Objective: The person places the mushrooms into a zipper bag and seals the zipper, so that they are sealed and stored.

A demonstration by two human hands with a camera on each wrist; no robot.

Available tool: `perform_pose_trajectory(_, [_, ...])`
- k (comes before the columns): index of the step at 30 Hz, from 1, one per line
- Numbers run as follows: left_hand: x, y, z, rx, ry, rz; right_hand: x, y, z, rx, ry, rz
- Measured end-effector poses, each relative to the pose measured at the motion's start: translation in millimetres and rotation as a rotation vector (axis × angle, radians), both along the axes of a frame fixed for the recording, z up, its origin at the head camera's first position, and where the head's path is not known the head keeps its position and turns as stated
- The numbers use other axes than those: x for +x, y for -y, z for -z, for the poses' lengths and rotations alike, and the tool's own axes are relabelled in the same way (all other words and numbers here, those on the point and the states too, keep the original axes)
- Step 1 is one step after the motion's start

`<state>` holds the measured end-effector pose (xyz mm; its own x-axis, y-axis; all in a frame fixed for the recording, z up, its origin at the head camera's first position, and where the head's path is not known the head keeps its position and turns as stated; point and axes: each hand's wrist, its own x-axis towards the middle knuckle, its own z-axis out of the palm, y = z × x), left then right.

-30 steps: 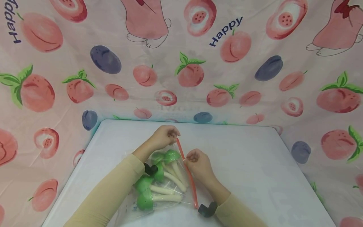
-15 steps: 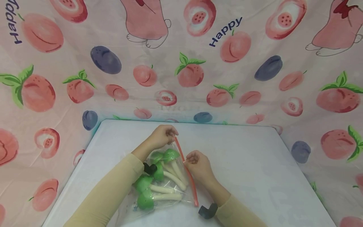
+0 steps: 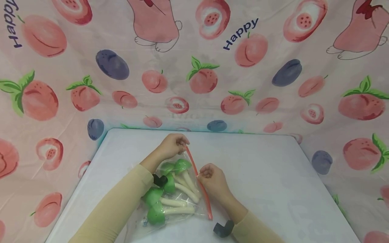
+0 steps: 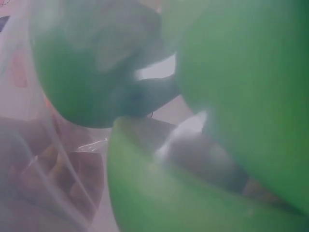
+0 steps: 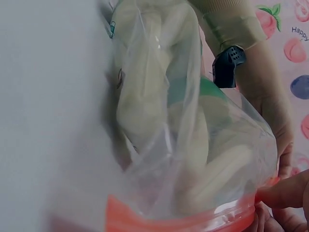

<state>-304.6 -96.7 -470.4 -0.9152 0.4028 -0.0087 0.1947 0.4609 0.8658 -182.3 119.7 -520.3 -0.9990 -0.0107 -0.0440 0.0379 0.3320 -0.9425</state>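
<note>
A clear zip bag with an orange-red zip strip lies tilted on the table. Inside are several mushroom-shaped pieces with green caps and cream stems. My left hand pinches the strip's far end. Partway along the same strip, my right hand pinches it between thumb and curled fingers. Green caps fill the left wrist view behind hazy plastic. In the right wrist view, cream stems show through the bag, and the right thumb presses the strip.
The white table extends to the right of the bag. Fruit-patterned cloth hangs behind and along both sides. Black wrist bands with camera mounts sit close to the bag and the tabletop.
My right hand has slid slightly along the zip strip toward the near end. The left hand and the strip's far end have shifted slightly left.
</note>
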Motion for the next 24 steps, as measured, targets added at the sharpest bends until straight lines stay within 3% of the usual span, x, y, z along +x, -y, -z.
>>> perform_pose_trajectory(24, [-2.5, 3.8, 2.2, 0.026, 0.035, -0.032, 8.8, -6.4, 7.7, 0.013, 0.013, -0.02])
